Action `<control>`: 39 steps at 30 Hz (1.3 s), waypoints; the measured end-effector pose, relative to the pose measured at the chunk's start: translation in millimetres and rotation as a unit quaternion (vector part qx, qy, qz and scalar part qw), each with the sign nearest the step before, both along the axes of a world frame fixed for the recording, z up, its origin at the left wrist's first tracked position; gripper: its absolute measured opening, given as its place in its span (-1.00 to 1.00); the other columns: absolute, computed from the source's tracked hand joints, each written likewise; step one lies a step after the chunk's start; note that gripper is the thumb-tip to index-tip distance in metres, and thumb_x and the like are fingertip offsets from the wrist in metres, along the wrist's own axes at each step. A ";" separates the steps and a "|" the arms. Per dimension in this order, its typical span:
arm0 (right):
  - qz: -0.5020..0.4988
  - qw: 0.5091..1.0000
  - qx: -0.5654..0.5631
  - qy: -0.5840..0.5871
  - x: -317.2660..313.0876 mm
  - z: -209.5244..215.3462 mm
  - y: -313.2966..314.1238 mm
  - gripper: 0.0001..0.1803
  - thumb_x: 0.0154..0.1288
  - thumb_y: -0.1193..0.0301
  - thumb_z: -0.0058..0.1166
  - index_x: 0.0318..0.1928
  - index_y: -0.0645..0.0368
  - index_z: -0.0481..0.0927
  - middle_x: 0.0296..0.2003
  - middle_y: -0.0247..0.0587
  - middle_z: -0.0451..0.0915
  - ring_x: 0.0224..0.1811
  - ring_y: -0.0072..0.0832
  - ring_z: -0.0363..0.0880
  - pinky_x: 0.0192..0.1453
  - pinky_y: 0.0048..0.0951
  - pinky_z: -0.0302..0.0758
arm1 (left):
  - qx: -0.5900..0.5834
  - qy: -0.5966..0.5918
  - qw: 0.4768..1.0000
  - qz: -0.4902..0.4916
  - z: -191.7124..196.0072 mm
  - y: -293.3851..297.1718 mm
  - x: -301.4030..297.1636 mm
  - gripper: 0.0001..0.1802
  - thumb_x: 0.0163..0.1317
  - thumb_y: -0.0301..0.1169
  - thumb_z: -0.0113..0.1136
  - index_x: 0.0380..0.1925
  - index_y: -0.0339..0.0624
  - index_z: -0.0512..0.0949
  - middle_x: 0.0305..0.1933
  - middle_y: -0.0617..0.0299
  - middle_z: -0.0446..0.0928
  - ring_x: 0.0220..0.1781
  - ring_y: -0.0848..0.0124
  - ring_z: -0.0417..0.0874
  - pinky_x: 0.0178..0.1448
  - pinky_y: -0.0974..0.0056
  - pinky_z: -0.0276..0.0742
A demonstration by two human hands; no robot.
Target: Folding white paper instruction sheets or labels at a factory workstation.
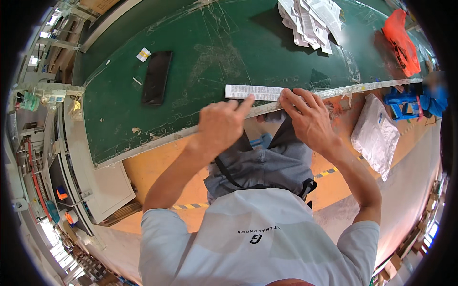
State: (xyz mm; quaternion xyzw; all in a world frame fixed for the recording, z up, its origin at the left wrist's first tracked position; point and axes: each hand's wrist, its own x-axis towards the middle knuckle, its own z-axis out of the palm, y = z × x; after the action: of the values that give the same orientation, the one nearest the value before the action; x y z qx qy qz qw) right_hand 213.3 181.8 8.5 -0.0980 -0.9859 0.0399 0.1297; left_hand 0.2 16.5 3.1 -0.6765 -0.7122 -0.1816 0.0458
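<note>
Head view. My left hand (220, 125) loosely curled, index finger stretched out, tip pressing left part of long narrow folded printed paper strip (254, 92). My right hand (307, 117) half open, fingers spread, tips on strip's right end. Strip lies flat along near edge of green table top (214, 52). Both forearms reach up from lower edge, wrists above table rim. Black flat phone (156, 77) lies left of strip, well apart. Heap of white printed leaflets (312, 21) at far right. Orange plastic bag (400, 43) beyond heap. White plastic bag (375, 133) on floor at my right.
</note>
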 end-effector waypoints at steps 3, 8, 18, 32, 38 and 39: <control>0.007 1.000 -0.005 0.001 -6.8 6.6 5.6 -0.48 0.11 0.57 0.16 0.16 0.22 0.59 0.27 -0.17 0.48 0.29 -0.14 0.47 0.39 -0.10 0.44 | -0.033 0.030 0.998 0.037 13.9 -27.5 -29.8 -0.44 0.10 -0.54 0.22 0.17 0.02 0.70 -0.52 0.25 0.48 -0.48 0.24 0.62 -0.38 0.14 0.56; 0.035 0.998 -0.026 0.040 -5.9 17.1 17.7 -0.64 0.08 0.48 0.23 -0.05 0.25 0.68 0.15 -0.13 0.58 0.28 -0.16 0.53 0.37 -0.11 0.46 | 0.038 0.011 0.999 0.011 14.2 -34.6 -59.1 -0.51 0.10 -0.59 0.24 0.08 -0.03 0.73 -0.51 0.16 0.47 -0.49 0.13 0.58 -0.38 0.11 0.53; 0.074 0.993 -0.072 0.052 -26.5 -7.6 19.8 -0.84 0.25 0.30 0.24 -0.28 0.11 0.65 -0.13 -0.29 0.65 0.02 -0.26 0.61 0.40 -0.11 0.42 | 0.051 -0.053 0.996 -0.055 4.9 2.0 -53.9 -0.62 0.11 -0.26 0.51 -0.07 -0.09 0.73 -0.47 0.15 0.53 -0.44 0.12 0.64 -0.38 0.07 0.51; 0.071 0.995 -0.037 0.051 -52.6 -8.2 31.0 -0.85 0.09 0.31 0.24 -0.34 0.04 0.60 -0.31 -0.26 0.62 -0.17 -0.21 0.66 0.03 -0.19 0.54 | 0.136 0.023 0.983 -0.119 1.1 13.5 -76.5 -0.90 0.22 -0.46 0.38 -0.32 -0.17 0.63 -0.50 0.13 0.47 -0.45 0.08 0.57 -0.37 0.05 0.47; -0.036 0.935 -0.348 0.057 -35.1 33.2 79.4 -0.91 0.30 0.45 0.25 -0.21 0.13 0.75 -0.43 -0.23 0.69 -0.44 -0.46 0.69 -0.33 -0.37 0.59 | 0.042 -0.402 0.913 -0.063 16.3 58.9 -80.2 -0.85 0.28 -0.41 0.31 -0.33 -0.31 0.69 -0.55 0.19 0.56 -0.47 0.38 0.59 -0.33 0.24 0.47; -0.016 0.927 -0.369 0.070 -30.3 46.8 88.6 -0.90 0.40 0.43 0.25 -0.21 0.18 0.74 -0.50 -0.30 0.66 -0.46 -0.63 0.61 -0.35 -0.47 0.55 | -0.005 -0.447 0.891 -0.077 15.7 64.0 -85.7 -0.83 0.30 -0.39 0.33 -0.33 -0.30 0.71 -0.60 0.29 0.51 -0.51 0.52 0.50 -0.40 0.30 0.40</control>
State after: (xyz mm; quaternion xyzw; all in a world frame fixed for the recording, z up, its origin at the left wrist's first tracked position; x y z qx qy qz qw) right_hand 183.0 270.5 55.3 -0.1511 -0.8884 0.4053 0.1538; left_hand -85.5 80.5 18.7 -0.5769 -0.6036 -0.4647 -0.2950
